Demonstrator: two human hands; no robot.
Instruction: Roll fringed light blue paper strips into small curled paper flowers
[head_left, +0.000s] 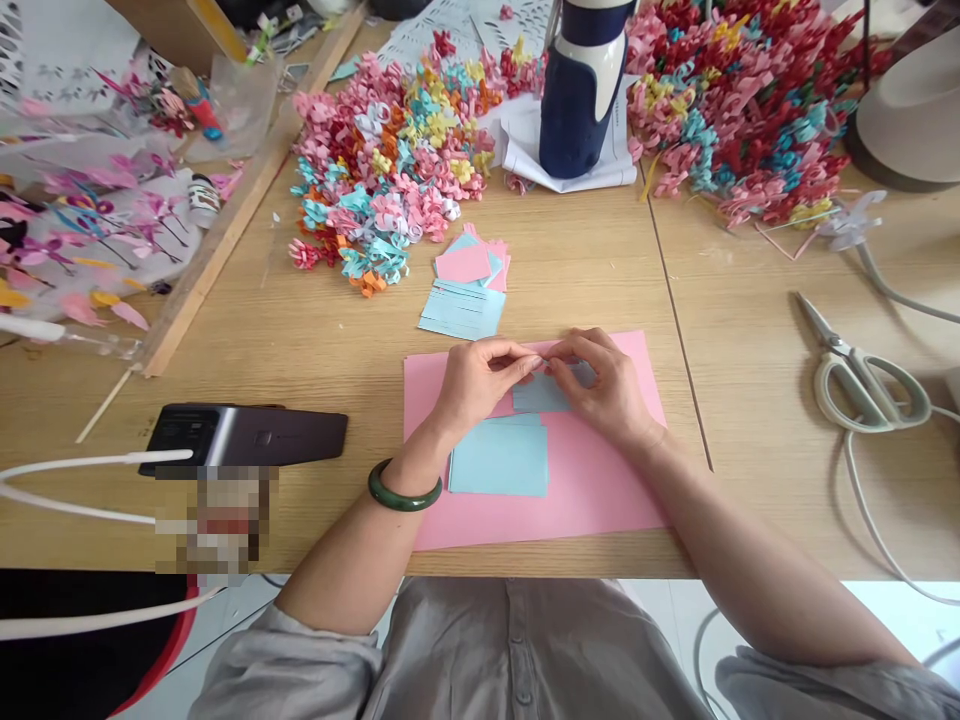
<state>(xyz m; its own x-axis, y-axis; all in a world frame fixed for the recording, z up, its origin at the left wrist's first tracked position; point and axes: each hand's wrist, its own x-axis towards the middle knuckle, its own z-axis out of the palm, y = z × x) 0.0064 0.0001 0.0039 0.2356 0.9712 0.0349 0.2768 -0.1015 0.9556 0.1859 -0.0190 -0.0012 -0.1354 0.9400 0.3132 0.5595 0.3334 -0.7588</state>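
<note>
My left hand [491,378] and my right hand [600,385] meet above a pink paper sheet [600,490], thumbs and fingertips pinched close together. What sits between the fingertips is too small and covered to make out. Partly under my right hand lies a light blue paper piece [534,394]. Nearer to me, a small stack of light blue paper rectangles [499,460] rests on the pink sheet. Beyond my hands are a blue paper piece with several slits [461,310] and a few pink and blue paper pieces [465,264] overlapping.
Piles of curled paper flowers [405,150] spread across the back, around a dark blue bottle [577,120]. Scissors [862,375] lie at the right. A dark power bank [285,437] with a white cable is at the left, near a wooden strip [217,235].
</note>
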